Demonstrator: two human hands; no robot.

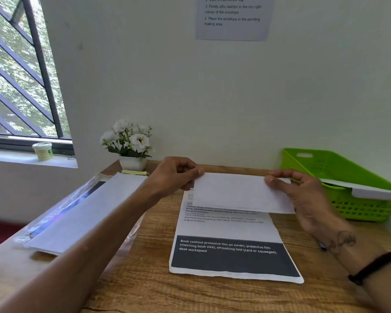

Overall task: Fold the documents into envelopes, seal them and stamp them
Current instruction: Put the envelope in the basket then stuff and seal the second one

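Pinching the folded document (239, 192) at both ends: our left hand (176, 175) is gripping its left edge, our right hand (296, 190) is gripping its right edge, thumbs on top. We're holding it just above the desk (145, 279), over the far end of a stack of printed sheets (230, 249) lying flat. Envelopes (84, 211) are sitting on a plastic sleeve to the left, near a potted flower (131, 143). Green basket (339, 177) is sitting at right, with a white sheet (370, 190) sticking out over its rim
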